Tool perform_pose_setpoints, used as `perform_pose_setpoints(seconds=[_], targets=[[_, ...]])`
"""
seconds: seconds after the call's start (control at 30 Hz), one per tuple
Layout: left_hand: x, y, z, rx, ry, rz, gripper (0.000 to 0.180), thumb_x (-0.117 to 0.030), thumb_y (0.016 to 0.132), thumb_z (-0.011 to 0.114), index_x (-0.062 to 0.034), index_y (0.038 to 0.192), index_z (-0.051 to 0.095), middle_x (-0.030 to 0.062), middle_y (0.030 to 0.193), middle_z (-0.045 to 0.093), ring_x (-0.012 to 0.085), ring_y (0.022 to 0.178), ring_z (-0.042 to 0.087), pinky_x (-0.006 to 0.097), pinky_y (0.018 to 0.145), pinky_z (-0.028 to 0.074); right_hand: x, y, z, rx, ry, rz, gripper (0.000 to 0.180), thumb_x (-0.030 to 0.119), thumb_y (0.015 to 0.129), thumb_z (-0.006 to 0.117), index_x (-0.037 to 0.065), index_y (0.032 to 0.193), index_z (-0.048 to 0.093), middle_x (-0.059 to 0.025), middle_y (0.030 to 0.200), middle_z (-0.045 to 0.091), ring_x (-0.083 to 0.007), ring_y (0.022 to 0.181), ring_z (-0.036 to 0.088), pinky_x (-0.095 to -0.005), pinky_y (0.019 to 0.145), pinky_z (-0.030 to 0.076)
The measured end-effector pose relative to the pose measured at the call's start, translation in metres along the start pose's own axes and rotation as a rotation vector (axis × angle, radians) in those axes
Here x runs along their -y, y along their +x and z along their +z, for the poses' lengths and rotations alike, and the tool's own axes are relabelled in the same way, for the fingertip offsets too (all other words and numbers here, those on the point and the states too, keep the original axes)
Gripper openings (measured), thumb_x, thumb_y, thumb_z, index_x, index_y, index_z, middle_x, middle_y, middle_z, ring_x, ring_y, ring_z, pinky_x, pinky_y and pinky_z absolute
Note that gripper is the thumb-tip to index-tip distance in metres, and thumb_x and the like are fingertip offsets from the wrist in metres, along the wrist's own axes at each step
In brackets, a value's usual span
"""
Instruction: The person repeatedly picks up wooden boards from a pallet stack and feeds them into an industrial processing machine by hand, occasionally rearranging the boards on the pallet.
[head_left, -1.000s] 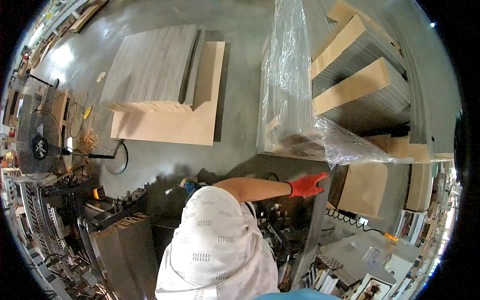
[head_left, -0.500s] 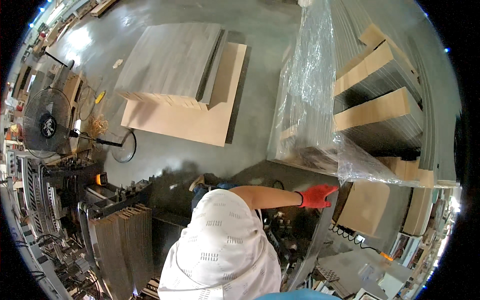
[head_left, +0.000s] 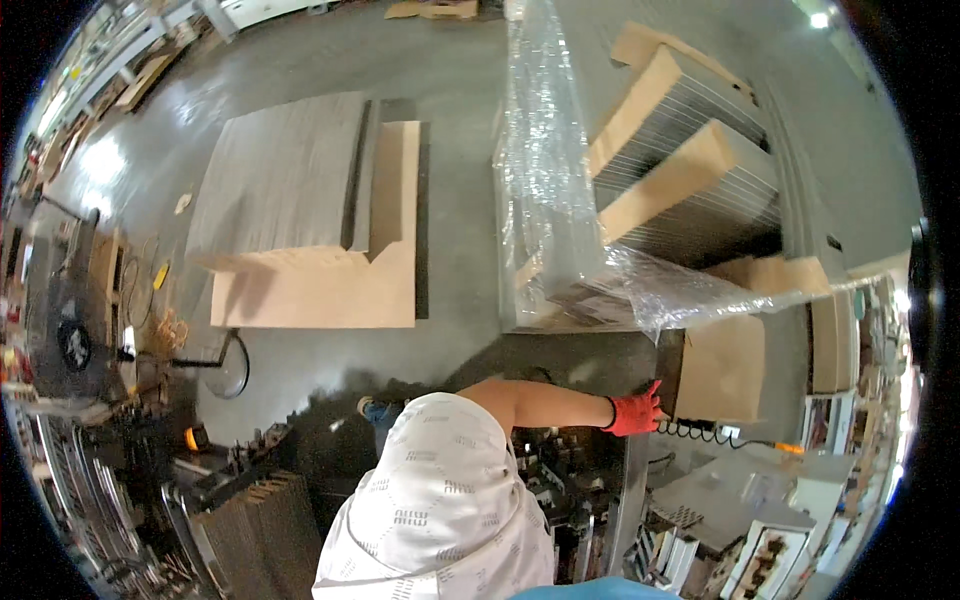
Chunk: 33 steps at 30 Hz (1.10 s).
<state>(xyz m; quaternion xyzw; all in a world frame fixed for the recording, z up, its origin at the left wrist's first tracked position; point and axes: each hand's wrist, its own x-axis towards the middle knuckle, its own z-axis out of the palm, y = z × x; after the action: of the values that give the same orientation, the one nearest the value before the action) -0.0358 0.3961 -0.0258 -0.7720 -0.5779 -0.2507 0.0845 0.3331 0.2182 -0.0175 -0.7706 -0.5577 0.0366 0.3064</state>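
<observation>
One hand shows, the right hand (head_left: 634,413), in a red glove, at the end of a bare arm that reaches out to the right; its fingers (head_left: 655,390) point up and spread a little against the dark edge of a flat brown board (head_left: 722,368), touching it but not clearly gripping it; the left hand is hidden, so I cannot tell how it is; the board is smooth and square, standing just under a stack wrapped in one sheet of crinkly clear plastic (head_left: 560,200); beside the wrap lean two thick bundles of thin boards (head_left: 690,150) with pale tan tops and grey striped sides; on the shiny grey floor (head_left: 450,60) lies one big flat stack of panels (head_left: 300,220), grey on top and tan below; one round fan (head_left: 72,345) stands at the left edge
</observation>
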Motion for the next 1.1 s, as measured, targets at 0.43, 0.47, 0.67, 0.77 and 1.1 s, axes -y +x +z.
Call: perform_pose_setpoints(seconds=[0.43, 0.47, 0.67, 0.77, 1.1], targets=[[-0.034, 0.011, -0.055, 0.182, -0.491, 0.322, 0.057, -0.029, 0.065, 0.079, -0.0182, 0.119, 0.066, 0.0106, 0.105, 0.070, 0.0318, 0.103, 0.064, 0.053, 0.093, 0.043, 0.001, -0.136, -0.095, -0.331, 0.934, 0.501, 0.035, 0.005, 0.095, 0.059, 0.001, 0.130, 0.058, -0.0078, 0.123, 0.062, -0.0197, 0.114, 0.059, -0.0326, 0.096, 0.048], [-0.036, 0.004, -0.063, 0.341, -0.504, 0.246, 0.061, -0.027, 0.066, 0.078, -0.0183, 0.124, 0.064, 0.0086, 0.117, 0.068, 0.0293, 0.112, 0.061, 0.053, 0.102, 0.038, -0.003, -0.153, -0.092, -0.336, 0.968, 0.598, 0.034, 0.004, 0.095, 0.061, 0.001, 0.128, 0.059, -0.0072, 0.122, 0.063, -0.0179, 0.112, 0.059, -0.0307, 0.096, 0.048], [-0.031, -0.074, -0.127, 0.443, -0.355, 0.281, 0.059, -0.020, 0.062, 0.078, -0.0144, 0.118, 0.062, 0.0082, 0.107, 0.067, 0.0323, 0.105, 0.061, 0.050, 0.096, 0.041, 0.068, -0.208, -0.121, -0.109, 1.086, 0.531, 0.034, 0.012, 0.097, 0.062, 0.001, 0.128, 0.057, -0.0063, 0.124, 0.062, -0.0145, 0.112, 0.060, -0.0286, 0.098, 0.046], [-0.060, -0.111, -0.127, 0.500, -0.398, 0.377, 0.065, -0.025, 0.061, 0.081, -0.0128, 0.121, 0.061, 0.0092, 0.110, 0.067, 0.0329, 0.108, 0.060, 0.048, 0.098, 0.040, 0.067, -0.240, -0.091, 0.012, 1.291, 0.583, 0.046, 0.024, 0.098, 0.063, 0.006, 0.139, 0.051, -0.0067, 0.134, 0.055, -0.0167, 0.128, 0.049, -0.0311, 0.106, 0.040], [-0.235, -0.139, -0.220, 1.114, -0.421, 0.949, 0.084, -0.041, 0.066, 0.084, -0.0089, 0.136, 0.051, 0.0150, 0.111, 0.069, 0.0346, 0.105, 0.065, 0.047, 0.088, 0.050, -0.026, -0.307, -0.125, -1.111, 1.429, 0.954, 0.043, 0.029, 0.087, 0.074, 0.004, 0.118, 0.058, -0.0065, 0.103, 0.066, -0.0158, 0.085, 0.061, -0.0364, 0.075, 0.052]])
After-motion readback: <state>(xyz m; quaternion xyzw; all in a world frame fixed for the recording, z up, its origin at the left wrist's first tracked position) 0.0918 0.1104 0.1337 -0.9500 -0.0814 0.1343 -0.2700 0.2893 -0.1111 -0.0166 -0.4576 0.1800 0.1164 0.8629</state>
